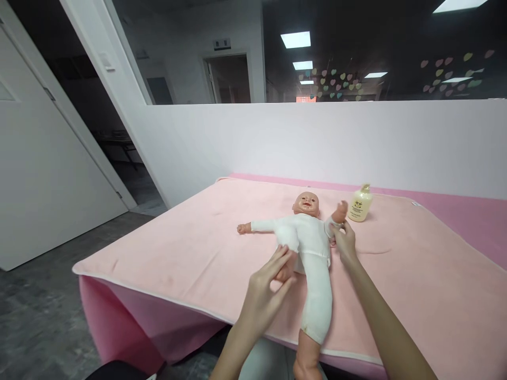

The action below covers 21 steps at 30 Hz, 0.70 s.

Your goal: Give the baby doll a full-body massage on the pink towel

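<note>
A baby doll (312, 232) with a white cloth body lies face up on the pink blanket (178, 237), its head toward the wall. One of its legs is bent up at the left; the other is stretched straight over the table's front edge. My left hand (265, 290) has its fingers and thumb around the bent leg near the foot. At the doll's raised arm on the right, my right hand (344, 243) pinches the wrist or sleeve. The doll's other arm points out to the left.
Behind my right hand stands a pale yellow pump bottle (360, 205). A white wall (277, 142) with a window above it borders the table's back. The blanket hangs over the front left corner. A door (51, 158) is at far left.
</note>
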{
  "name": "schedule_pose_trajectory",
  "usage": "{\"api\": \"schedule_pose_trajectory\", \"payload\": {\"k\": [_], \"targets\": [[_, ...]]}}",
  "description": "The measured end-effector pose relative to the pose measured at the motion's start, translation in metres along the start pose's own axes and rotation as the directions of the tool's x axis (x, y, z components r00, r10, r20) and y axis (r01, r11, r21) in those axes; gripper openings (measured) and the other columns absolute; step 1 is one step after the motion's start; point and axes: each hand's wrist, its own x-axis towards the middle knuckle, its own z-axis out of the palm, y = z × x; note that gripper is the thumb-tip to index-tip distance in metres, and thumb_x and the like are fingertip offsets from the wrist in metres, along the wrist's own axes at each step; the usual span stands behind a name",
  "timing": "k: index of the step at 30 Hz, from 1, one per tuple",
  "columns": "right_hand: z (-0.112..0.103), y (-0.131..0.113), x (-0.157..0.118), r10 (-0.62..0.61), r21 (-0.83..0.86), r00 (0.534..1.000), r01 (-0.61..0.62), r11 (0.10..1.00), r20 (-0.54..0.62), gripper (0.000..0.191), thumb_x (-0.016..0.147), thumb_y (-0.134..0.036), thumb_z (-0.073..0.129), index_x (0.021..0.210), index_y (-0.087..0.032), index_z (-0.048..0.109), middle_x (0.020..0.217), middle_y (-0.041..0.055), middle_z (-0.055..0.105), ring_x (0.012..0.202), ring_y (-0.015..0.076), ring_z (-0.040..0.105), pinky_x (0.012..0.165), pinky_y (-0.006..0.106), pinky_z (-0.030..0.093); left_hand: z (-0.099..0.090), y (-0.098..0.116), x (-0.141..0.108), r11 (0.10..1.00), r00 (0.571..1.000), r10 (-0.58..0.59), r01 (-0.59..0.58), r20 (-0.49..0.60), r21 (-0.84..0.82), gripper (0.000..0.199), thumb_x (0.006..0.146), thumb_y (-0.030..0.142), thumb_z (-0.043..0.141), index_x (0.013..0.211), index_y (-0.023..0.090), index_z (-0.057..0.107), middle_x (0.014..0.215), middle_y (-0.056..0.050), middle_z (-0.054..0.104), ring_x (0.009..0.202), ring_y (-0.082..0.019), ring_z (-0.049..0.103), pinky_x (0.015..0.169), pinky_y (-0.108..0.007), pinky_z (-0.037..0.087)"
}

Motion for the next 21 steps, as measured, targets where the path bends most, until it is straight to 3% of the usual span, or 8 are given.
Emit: {"api": "schedule_pose_trajectory", "payload": {"k": [3,5,9,11,13,15,18,21], "targets": [[-0.008,0.003,0.012,0.199,0.188,0.976,-0.179,0.966,-0.093,0.028,0.060,-0.031,0.064,0.083,-0.019,0.053,0.054,-0.0071,0.047,0.039,0.0070,0.038,0.035,0.018,0.032,-0.022,0.006,-0.052,0.996,1.000,-0.028,0.027,0.004,0.085,0.048,0.081,0.022,0.058,0.127,0.029,0.051,0.132,-0.004,0.051,0.119,-0.023,0.049,0.097,-0.033,0.045],[-0.014,0.005,0.018,0.349,0.274,0.928,-0.303,0.913,-0.134,0.026,0.061,-0.028,0.064,0.081,-0.019,0.050,0.050,-0.0084,0.044,0.037,0.0067,0.038,0.034,0.017,0.033,-0.026,-0.003,-0.082,0.993,1.000,0.015,-0.013,-0.017,0.114,0.048,0.080,0.024,0.059,0.127,0.031,0.052,0.129,-0.002,0.054,0.116,-0.022,0.052,0.095,-0.029,0.046],[-0.020,0.009,0.025,0.551,0.395,0.812,-0.449,0.802,-0.195,0.022,0.065,-0.025,0.062,0.081,-0.019,0.049,0.052,-0.0070,0.047,0.039,0.0069,0.042,0.037,0.018,0.039,-0.022,-0.027,-0.104,0.975,0.988,0.152,-0.152,0.010,0.160,0.048,0.078,0.028,0.060,0.126,0.034,0.053,0.124,-0.001,0.058,0.109,-0.021,0.057,0.089,-0.022,0.048],[-0.019,0.009,0.025,0.454,0.332,0.861,-0.368,0.868,-0.231,0.024,0.065,-0.028,0.062,0.084,-0.018,0.051,0.054,-0.0064,0.048,0.040,0.0076,0.042,0.037,0.018,0.037,-0.026,-0.022,-0.093,0.976,0.990,0.137,-0.141,0.033,0.168,0.050,0.078,0.028,0.060,0.127,0.033,0.052,0.125,-0.001,0.057,0.110,-0.021,0.056,0.089,-0.024,0.048],[-0.015,0.008,0.020,0.233,0.189,0.948,-0.194,0.963,-0.215,0.031,0.064,-0.033,0.063,0.090,-0.019,0.054,0.060,-0.0051,0.052,0.042,0.0083,0.042,0.037,0.019,0.035,-0.033,-0.007,-0.073,0.986,0.999,0.041,-0.039,-0.008,0.162,0.049,0.079,0.026,0.060,0.128,0.031,0.051,0.130,-0.003,0.053,0.114,-0.023,0.053,0.092,-0.029,0.047],[-0.009,0.005,0.010,-0.014,0.012,0.993,0.016,1.000,-0.117,0.037,0.064,-0.036,0.063,0.096,-0.019,0.057,0.068,-0.0029,0.055,0.047,0.0093,0.044,0.042,0.021,0.038,-0.038,0.009,-0.047,0.993,1.000,-0.001,0.003,-0.020,0.120,0.049,0.079,0.026,0.061,0.127,0.029,0.052,0.131,-0.004,0.052,0.116,-0.024,0.051,0.094,-0.031,0.047],[0.002,-0.001,-0.008,-0.290,-0.250,0.942,0.325,0.912,0.167,0.039,0.066,-0.030,0.059,0.104,-0.021,0.062,0.082,0.0001,0.058,0.059,0.0112,0.049,0.056,0.024,0.042,-0.024,0.013,-0.005,0.999,1.000,0.012,-0.011,-0.026,0.035,0.046,0.079,0.024,0.060,0.125,0.025,0.054,0.131,-0.006,0.052,0.120,-0.023,0.048,0.098,-0.035,0.044],[0.009,-0.003,-0.020,-0.356,-0.357,0.863,0.479,0.802,0.358,0.044,0.066,-0.020,0.052,0.108,-0.026,0.063,0.099,0.0014,0.058,0.066,0.0118,0.051,0.065,0.027,0.043,0.002,-0.003,0.027,1.000,0.999,0.027,-0.026,0.021,-0.017,0.044,0.079,0.018,0.057,0.123,0.022,0.055,0.131,-0.008,0.051,0.123,-0.024,0.045,0.101,-0.042,0.042]]}}
